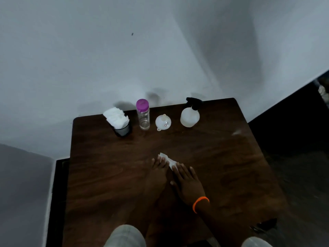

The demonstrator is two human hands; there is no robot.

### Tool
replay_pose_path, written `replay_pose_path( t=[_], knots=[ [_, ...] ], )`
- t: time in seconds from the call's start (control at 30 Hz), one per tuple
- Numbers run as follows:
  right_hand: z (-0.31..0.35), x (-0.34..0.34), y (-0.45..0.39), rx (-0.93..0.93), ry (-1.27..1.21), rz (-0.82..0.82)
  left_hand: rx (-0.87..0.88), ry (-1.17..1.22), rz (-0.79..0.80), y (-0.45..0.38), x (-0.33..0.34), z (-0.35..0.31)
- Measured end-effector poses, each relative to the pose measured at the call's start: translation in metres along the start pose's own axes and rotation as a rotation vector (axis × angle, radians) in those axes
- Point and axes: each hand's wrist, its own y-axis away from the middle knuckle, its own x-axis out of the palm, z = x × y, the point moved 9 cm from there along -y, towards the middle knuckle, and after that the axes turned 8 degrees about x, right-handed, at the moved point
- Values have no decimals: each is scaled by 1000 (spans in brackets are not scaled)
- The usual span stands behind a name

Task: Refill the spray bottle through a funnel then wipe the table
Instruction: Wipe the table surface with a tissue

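Spray bottle (189,117) upright at table's (106,175) far edge, black trigger head on; no legible label. Funnel (163,122) beside it, small sticker unreadable. Left hand (158,172) and right hand (187,182), fingers straight, press white tissue (168,160) flat on tabletop.

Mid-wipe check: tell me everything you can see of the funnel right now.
The funnel is small, white and looks like translucent plastic. It stands upside down on the dark wooden table, wide mouth down, narrow spout pointing up, a small tab sticking out at its near rim and a little sticker on its cone. It sits in the back row between the purple-capped bottle and the spray bottle, touching neither, with no hand on it.
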Motion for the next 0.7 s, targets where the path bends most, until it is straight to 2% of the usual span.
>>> replay_pose_path(
  t=[0.13, 0.3, 0.7],
  knots=[
    [-18, -17, -29, 99, -54, -25, 1, 25, -55, -32, -25, 11],
    [-44, -37, -78, 157, -95, 26, 41, 100, -84, -77, -56, 16],
    [-71, -64, -130, 176, -107, 35, 80, 32, -185, -128, -99, 19]
  ],
)
